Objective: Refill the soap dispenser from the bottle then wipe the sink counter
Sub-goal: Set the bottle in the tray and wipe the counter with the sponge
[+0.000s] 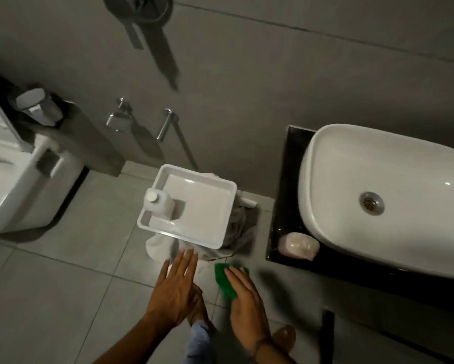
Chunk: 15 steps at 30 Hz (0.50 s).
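Note:
A white soap bottle (pixel 159 202) with a white cap stands in the left corner of a white tray (pixel 207 206), which rests on a cloth-draped stand. My left hand (pixel 176 287) hovers flat, fingers spread, just below the tray, holding nothing. My right hand (pixel 246 306) is beside it, fingers extended over a green cloth or sponge (pixel 224 282) that it holds underneath. The white basin (pixel 378 195) sits on a black counter (pixel 281 206) at the right. A pink soap bar (pixel 298 245) lies on the counter's near corner.
A white toilet (pixel 13 185) stands at the left. A wall-mounted dispenser (pixel 36 106) hangs above it, and chrome fittings (pixel 141 122) are on the grey wall. My feet (pixel 199 311) are on the grey tiled floor below my hands.

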Tool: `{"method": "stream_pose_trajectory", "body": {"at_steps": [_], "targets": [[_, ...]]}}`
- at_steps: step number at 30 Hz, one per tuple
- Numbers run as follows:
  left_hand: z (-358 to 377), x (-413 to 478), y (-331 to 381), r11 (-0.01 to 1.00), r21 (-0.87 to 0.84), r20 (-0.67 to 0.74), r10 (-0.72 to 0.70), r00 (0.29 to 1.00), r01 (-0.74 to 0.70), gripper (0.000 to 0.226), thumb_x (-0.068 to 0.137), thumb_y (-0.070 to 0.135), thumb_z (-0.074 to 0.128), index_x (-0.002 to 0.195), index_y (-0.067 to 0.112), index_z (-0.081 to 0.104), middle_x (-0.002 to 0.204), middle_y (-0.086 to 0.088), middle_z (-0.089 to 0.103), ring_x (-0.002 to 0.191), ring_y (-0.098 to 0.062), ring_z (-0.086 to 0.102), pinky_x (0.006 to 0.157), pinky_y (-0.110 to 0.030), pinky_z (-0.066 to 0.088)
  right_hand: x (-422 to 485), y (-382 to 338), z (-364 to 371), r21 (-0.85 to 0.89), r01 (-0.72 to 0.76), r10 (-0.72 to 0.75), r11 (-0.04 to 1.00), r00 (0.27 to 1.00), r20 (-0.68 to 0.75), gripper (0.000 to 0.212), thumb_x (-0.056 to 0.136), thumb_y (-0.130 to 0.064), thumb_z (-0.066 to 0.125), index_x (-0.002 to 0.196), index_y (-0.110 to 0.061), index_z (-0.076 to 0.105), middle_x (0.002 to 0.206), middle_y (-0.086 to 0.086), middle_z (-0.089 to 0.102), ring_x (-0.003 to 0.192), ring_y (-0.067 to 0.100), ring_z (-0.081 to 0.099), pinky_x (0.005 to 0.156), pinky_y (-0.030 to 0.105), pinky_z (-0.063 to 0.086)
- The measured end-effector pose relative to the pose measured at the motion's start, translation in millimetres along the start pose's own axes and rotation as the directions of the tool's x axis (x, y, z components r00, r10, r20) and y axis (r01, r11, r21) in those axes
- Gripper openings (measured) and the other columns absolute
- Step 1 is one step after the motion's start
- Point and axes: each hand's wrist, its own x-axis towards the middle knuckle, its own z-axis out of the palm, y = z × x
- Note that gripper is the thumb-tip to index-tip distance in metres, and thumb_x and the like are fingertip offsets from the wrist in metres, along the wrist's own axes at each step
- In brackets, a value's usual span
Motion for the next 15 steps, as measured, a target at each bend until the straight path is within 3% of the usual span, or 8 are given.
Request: {"method": "stream_pose_trajectory", "body": {"at_steps": [2,5,7,9,11,15], "targets": [[0,19,-30,1.000,0.008,0.015,-0.018,1.000,0.018,0.089,0.099,0.043,0.061,0.165,0.009,0.011,0.173,-0.015,0.009,0.161,-0.036,0.011,0.129,-0.056,0.020,40,-33,30,-0.007,0.020,-0.020,1.000,1.000,-0.010,0.071,0.090,0.014,0.048,0.149,-0.025,0.047,0.154,-0.019,0.033,0.148,0.000,0.019,0.111,-0.003,0.004],[0,48,-64,0.998,0.067,0.077,-0.019,0.997,0.014,0.092,0.104,0.045,0.045,0.162,0.012,-0.018,0.173,-0.013,-0.019,0.161,-0.033,-0.015,0.131,-0.055,0.004,106,-59,62,-0.055,0.070,-0.072,0.996,0.997,-0.026,0.072,0.088,0.017,0.054,0.149,-0.020,0.046,0.158,-0.005,0.039,0.151,0.013,0.024,0.122,0.020,0.011],[0,62,-82,0.994,0.109,0.127,-0.010,0.992,-0.004,0.094,0.104,0.050,0.040,0.160,0.012,-0.025,0.170,-0.013,-0.027,0.160,-0.034,-0.021,0.131,-0.056,0.001,151,-66,79,-0.118,0.064,-0.068,0.991,0.997,-0.030,0.072,0.086,0.017,0.056,0.149,-0.017,0.047,0.157,0.001,0.043,0.151,0.020,0.029,0.125,0.034,0.018],[5,74,-95,0.993,0.118,0.142,0.013,0.990,-0.030,0.096,0.103,0.054,0.039,0.156,0.013,-0.030,0.168,-0.013,-0.031,0.159,-0.035,-0.023,0.131,-0.056,-0.001,188,-65,92,-0.220,0.058,-0.066,0.974,0.997,-0.030,0.072,0.085,0.014,0.060,0.149,-0.018,0.048,0.156,0.001,0.045,0.149,0.023,0.032,0.127,0.038,0.020],[14,84,-107,0.994,0.098,0.132,0.039,0.990,-0.052,0.096,0.102,0.055,0.039,0.155,0.012,-0.029,0.167,-0.013,-0.031,0.159,-0.036,-0.023,0.131,-0.055,-0.003,217,-58,106,-0.317,0.064,-0.071,0.946,0.997,-0.011,0.073,0.083,0.013,0.063,0.148,-0.018,0.049,0.155,0.002,0.046,0.149,0.026,0.033,0.127,0.037,0.018],[28,92,-119,0.993,0.075,0.120,0.078,0.990,-0.087,0.100,0.100,0.052,0.051,0.157,0.012,-0.020,0.168,-0.014,-0.024,0.159,-0.038,-0.016,0.131,-0.056,0.003,249,-40,131,-0.467,0.066,-0.069,0.882,0.998,0.011,0.082,0.078,0.013,0.068,0.150,-0.016,0.044,0.158,0.008,0.042,0.150,0.038,0.029,0.124,0.051,0.025]]}}
